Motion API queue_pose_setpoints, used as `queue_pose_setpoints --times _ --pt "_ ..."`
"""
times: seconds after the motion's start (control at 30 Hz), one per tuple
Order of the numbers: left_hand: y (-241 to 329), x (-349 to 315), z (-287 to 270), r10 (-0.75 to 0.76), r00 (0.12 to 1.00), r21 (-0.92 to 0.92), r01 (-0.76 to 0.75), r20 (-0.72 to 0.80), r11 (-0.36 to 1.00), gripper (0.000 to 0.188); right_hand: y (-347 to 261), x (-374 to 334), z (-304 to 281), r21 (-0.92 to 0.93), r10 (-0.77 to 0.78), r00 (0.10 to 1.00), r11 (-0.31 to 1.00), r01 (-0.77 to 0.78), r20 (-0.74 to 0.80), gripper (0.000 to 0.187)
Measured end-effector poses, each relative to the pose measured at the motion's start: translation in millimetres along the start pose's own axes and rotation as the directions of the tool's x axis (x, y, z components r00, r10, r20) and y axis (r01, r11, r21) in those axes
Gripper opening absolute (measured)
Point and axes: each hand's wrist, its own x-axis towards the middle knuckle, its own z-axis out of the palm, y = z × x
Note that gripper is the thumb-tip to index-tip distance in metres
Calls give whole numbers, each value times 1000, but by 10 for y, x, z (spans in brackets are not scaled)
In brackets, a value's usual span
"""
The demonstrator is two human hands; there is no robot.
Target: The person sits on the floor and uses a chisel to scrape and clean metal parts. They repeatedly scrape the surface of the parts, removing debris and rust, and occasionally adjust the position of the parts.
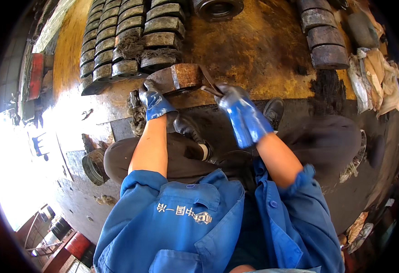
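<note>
A curved, rust-brown metal piece (pixel 188 75) with a pale grey stripe across it stands at the near edge of the stained yellow-brown worktop. Its left end is gripped by my left hand (pixel 156 101), which wears a blue coated glove. My right hand (pixel 236 111), gloved in blue and slightly blurred, is closed round a dark metal tool (pixel 211 82). Two thin arms of that tool reach from the fist toward the right end of the curved piece. I cannot tell whether they touch it, and the glove hides the tool's other end.
Rows of dark curved metal pieces (pixel 165 25) stand behind my left hand. Another row (pixel 329 45) lies at the far right. A round metal ring (pixel 218 8) sits at the back. Crumpled cloths (pixel 380 79) lie on the right, and a metal ring (pixel 94 167) is beside my left knee.
</note>
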Motion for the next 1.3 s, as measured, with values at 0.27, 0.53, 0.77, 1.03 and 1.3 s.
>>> queue_pose_setpoints --times 0.27,0.53,0.77,1.03,1.3 --pt "-474 435 -45 -35 997 30 37 -68 999 34 485 58 -110 710 -138 974 703 -30 177 24" --pt "-445 396 -71 -72 997 -9 72 4 997 47 626 128 -167 624 -87 994 774 107 -62 36" --pt "259 42 -143 -152 809 776 -587 568 -231 70 529 8 -93 764 -296 925 645 12 236 37" --pt "-177 383 -232 -89 705 581 -643 704 -500 70 416 114 -241 758 -245 931 650 -50 271 37" --pt "-739 906 -425 94 800 804 -579 593 -136 82 158 -236 -120 658 -187 975 750 63 120 37"
